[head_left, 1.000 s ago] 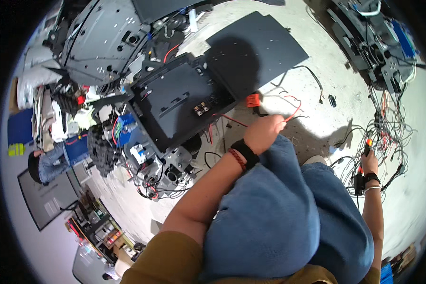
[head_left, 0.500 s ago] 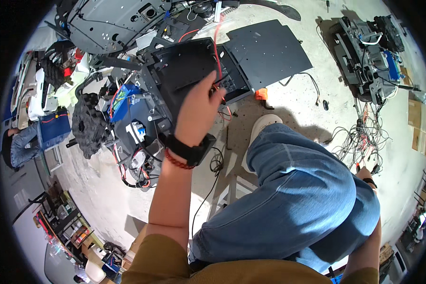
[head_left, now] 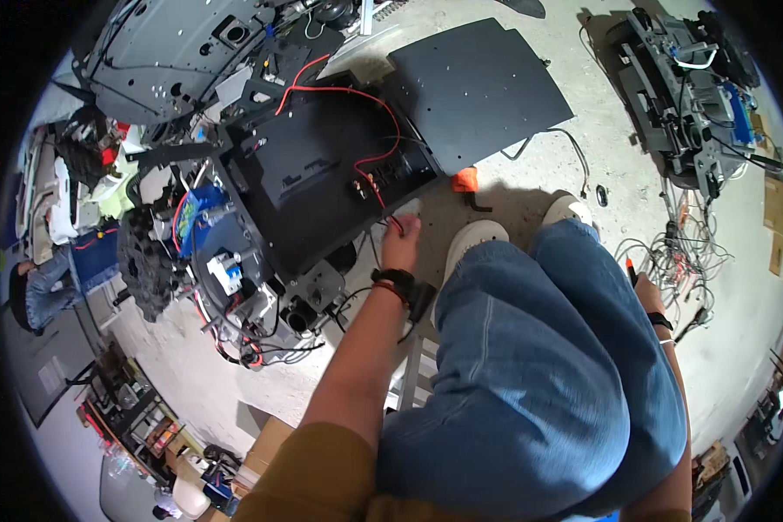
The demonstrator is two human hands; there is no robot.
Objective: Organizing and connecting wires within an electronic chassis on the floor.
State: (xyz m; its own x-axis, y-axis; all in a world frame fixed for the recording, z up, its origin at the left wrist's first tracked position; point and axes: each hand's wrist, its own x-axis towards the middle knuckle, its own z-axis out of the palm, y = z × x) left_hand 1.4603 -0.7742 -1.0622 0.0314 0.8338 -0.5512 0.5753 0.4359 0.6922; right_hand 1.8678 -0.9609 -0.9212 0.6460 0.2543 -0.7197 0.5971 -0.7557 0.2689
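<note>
At the near edge of an open black box (head_left: 283, 222), my left hand (head_left: 400, 245) pinches a red cable (head_left: 398, 130). The cable curves across the box's inside from its far left side, and its end at my fingers is partly hidden. Small metal terminals (head_left: 361, 187) sit inside the box near the cable. To the right of my knees, my right hand (head_left: 649, 297) is closed around a slim tool with an orange and black end (head_left: 630, 264); the rest of it is hidden in the hand.
A flat black panel (head_left: 483, 91) lies beyond the box. Close to it on the floor is an orange-handled piece (head_left: 465, 180). Tangled cables (head_left: 674, 248) and a dark machine assembly (head_left: 670, 104) lie at right. Wired mechanical parts (head_left: 226, 274) crowd the left. Another person (head_left: 35, 287) is far left.
My left hand has come down from over the box to its near edge. The red cable, earlier stretched upward, now lies looped in the box. More of my right hand and its tool shows.
</note>
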